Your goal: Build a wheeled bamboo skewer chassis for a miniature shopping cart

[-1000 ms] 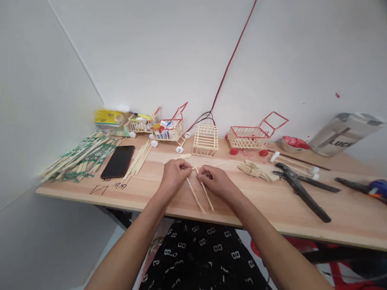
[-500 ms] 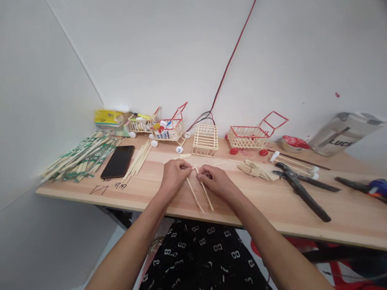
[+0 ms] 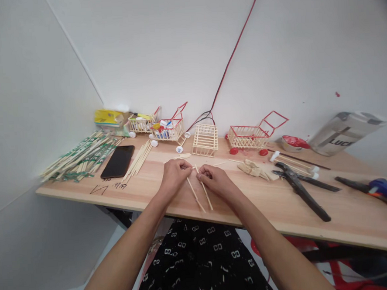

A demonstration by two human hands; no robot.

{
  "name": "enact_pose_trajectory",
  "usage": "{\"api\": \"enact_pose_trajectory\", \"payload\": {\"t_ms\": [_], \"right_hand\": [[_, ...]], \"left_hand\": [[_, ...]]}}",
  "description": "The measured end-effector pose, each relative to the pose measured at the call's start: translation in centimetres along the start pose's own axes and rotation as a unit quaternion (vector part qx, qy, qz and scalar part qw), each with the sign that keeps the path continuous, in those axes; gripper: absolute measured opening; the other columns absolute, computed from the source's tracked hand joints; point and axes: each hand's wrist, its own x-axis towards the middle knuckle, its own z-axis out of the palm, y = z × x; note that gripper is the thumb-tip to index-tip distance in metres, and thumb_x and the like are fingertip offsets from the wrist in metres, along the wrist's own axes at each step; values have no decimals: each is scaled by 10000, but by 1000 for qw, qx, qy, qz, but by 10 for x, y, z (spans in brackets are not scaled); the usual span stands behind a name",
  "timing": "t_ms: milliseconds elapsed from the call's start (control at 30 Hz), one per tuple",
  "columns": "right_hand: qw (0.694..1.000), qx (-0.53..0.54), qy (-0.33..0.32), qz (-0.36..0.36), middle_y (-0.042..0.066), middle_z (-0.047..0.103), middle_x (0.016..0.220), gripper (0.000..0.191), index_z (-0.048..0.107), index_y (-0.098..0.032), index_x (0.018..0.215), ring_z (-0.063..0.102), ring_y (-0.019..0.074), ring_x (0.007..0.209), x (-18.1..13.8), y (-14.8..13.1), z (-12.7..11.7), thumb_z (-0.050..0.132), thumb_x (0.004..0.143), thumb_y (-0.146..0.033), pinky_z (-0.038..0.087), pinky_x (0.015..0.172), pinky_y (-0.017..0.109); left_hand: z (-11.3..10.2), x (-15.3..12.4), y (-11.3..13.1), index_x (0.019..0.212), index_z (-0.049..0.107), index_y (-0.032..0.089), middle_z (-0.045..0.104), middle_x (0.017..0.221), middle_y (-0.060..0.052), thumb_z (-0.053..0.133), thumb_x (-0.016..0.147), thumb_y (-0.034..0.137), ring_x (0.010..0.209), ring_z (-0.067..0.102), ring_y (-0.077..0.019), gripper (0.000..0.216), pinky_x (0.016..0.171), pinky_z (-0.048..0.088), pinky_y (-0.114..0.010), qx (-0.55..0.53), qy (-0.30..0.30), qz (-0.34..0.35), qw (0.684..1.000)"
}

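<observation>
Near the table's front edge, my left hand (image 3: 175,177) pinches the upper end of a thin wooden stick (image 3: 196,195). Beside it my right hand (image 3: 217,181) has thumb and fingers closed at a second wooden stick (image 3: 205,194). The two sticks slant down toward the front, close together, and a short pale piece spans their tops between my fingertips. Exactly how they join is too small to make out. Behind my hands stands a small slatted stick basket (image 3: 205,140) without wheels.
Several stick carts line the back, including a red-rimmed cart (image 3: 248,136). Loose sticks (image 3: 138,160), a black phone (image 3: 118,162) and wrapped chopsticks (image 3: 79,158) lie left. To the right are black-handled pliers (image 3: 303,193), a blue glue gun (image 3: 384,191) and a bowl of red paint (image 3: 295,143).
The lower ends of the two sticks have drawn very slightly closer together. Both hands stay almost in place.
</observation>
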Motion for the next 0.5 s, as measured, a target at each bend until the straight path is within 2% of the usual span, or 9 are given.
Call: {"api": "enact_pose_trajectory", "payload": {"t_ms": [500], "right_hand": [[1000,-6,1,11,-30,518,618,125,514,-193,710,467,128,590,1,1,1,520,793,-286,347,572,234]], "left_hand": [[1,-1,0,697,728,144,726,700,-33,612,676,136,663,651,-161,118,623,445,-233,-2,3,6,1000]]}}
